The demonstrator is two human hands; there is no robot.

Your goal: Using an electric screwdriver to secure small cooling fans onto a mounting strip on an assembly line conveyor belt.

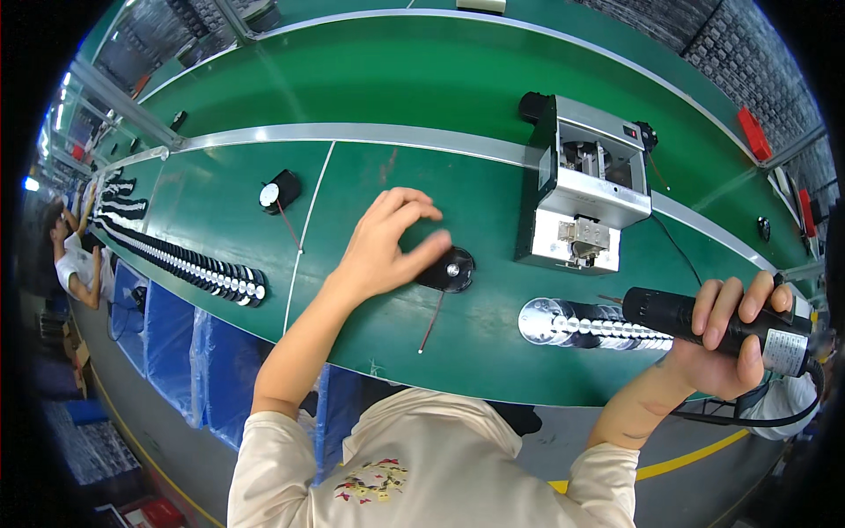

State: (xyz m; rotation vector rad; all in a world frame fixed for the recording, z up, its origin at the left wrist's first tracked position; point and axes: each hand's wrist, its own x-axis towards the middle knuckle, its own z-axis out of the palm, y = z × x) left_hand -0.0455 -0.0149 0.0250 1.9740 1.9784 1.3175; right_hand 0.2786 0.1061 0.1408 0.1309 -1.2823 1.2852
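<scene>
My right hand (727,339) is wrapped round a black electric screwdriver (664,313), held almost level at the right with its thin bit toward the left. A dark cable loops down from its back end. My left hand (380,246) is over the green bench with its fingers apart, the thumb slightly blurred. Beside the thumb lies a round black motor-like part (457,271) with a thin reddish wire (431,324) running toward me. I cannot tell whether the thumb touches the part. Under the screwdriver tip, a row of overlapping discs (563,324), clear and black, lies on the bench.
A metal machine (588,176) stands behind the discs. At the left, a long row of black parts with silvery faces (207,270) runs along the bench edge, near another motor-like part (279,192). Blue bins (176,330) stand below. A person (84,264) sits far left.
</scene>
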